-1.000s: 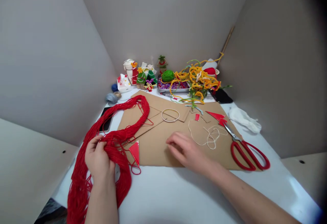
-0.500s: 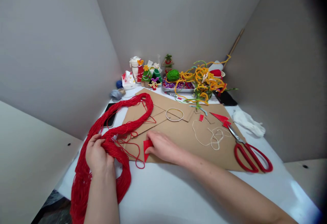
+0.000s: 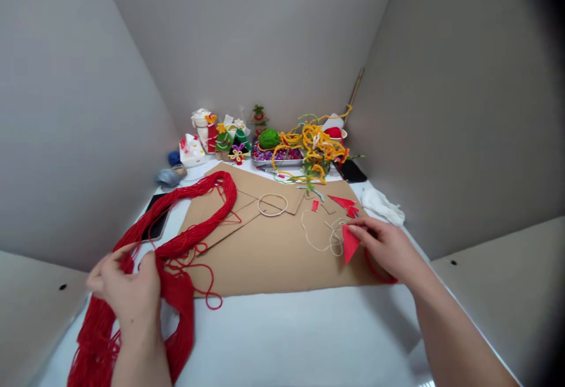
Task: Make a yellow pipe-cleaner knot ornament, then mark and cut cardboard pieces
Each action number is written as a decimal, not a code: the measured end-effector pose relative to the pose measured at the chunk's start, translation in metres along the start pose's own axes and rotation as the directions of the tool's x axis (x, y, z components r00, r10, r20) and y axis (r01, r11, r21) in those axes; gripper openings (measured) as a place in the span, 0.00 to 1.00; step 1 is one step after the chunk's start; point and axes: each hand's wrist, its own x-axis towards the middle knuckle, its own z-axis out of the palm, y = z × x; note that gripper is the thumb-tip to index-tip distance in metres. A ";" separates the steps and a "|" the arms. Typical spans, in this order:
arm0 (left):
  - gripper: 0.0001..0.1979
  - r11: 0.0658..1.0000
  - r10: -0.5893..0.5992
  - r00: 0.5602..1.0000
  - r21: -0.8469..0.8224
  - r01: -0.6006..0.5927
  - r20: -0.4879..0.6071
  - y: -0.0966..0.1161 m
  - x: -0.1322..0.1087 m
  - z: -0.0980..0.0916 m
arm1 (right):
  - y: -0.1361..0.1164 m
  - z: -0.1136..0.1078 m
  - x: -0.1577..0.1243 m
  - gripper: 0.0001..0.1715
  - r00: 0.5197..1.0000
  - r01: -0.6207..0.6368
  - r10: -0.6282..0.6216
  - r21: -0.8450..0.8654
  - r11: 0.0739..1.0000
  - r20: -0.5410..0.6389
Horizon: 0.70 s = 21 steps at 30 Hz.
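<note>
Over a large skein of red yarn (image 3: 203,228) on the left is my left hand (image 3: 128,284), a little blurred. Its thumb and fingers are apart and touch the strands, with a gap between the tips. My right hand (image 3: 388,248) pinches a red triangular piece (image 3: 350,244) by its upper edge, above the right part of the cardboard sheet (image 3: 265,269). Under that hand a red scissors handle (image 3: 375,270) shows in part; most of the scissors is hidden. Loose cream string (image 3: 318,245) lies beside the triangle. More red scraps (image 3: 342,202) lie just behind it.
A white ring (image 3: 272,214) lies mid-sheet. At the back stand small felt trees (image 3: 223,141), a tray of beads (image 3: 282,162), a green yarn ball (image 3: 269,138) and tangled orange yarn (image 3: 320,145). A phone (image 3: 156,219) is at left, a white cloth (image 3: 384,205) at right.
My right hand has carried the red triangular piece from beside the skein to the right, over the scissors. My left hand has loosened its hold on the yarn. The view has turned right.
</note>
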 end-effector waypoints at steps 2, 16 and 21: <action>0.15 0.980 0.170 0.984 0.097 -0.175 0.059 0.022 -0.006 -0.001 | 0.012 -0.013 0.005 0.14 0.995 -0.047 0.044 -0.045 0.998 -0.086; 0.14 0.521 0.368 0.227 0.002 -0.854 0.901 0.021 -0.034 0.096 | 0.058 -0.011 0.075 0.18 0.943 -0.141 0.128 -0.020 0.990 -0.306; 0.15 0.404 0.389 0.193 0.021 -0.915 0.901 0.018 -0.032 0.099 | 0.064 0.000 0.073 0.20 0.927 -0.090 0.029 -0.147 0.985 -0.374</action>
